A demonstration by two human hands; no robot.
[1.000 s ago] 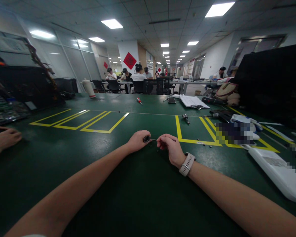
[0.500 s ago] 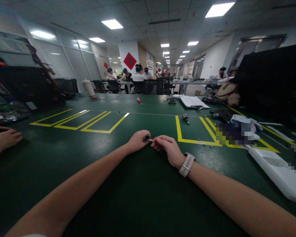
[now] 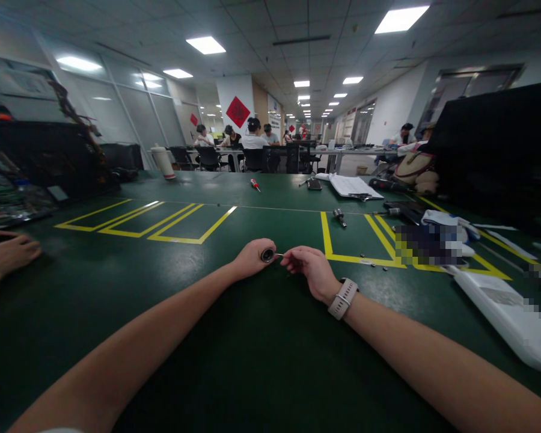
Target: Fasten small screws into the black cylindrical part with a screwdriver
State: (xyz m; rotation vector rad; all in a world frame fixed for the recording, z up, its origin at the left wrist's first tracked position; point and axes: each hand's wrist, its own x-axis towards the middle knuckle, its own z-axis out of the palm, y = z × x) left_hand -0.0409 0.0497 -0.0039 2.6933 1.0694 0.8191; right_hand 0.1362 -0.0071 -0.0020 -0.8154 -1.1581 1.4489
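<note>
My left hand [image 3: 249,258] is wrapped round a small dark cylindrical part with a shiny metal rim [image 3: 267,255], its round end facing me. Between the fingertips of my right hand [image 3: 310,269] is pinched a thin metal rod [image 3: 280,255]. The rod points left at the cylindrical part; whether its tip touches the rim or goes inside, I cannot tell. Tiny dark bits [image 3: 288,275] lie on the green table just below the two hands. The palm sides of both hands are hidden.
Yellow tape [image 3: 365,261] marks boxes on the table [image 3: 198,373]. A metal fitting [image 3: 339,218], small nuts [image 3: 373,265], a red screwdriver [image 3: 255,184] and papers [image 3: 354,185] lie ahead. A white device [image 3: 505,307] lies right. Another person's hand [image 3: 13,252] rests at left.
My right hand has shifted slightly right, drawing the rod a little back from the cylindrical part. The part's rim now faces me more fully. Tiny bits now show beneath the hands.
</note>
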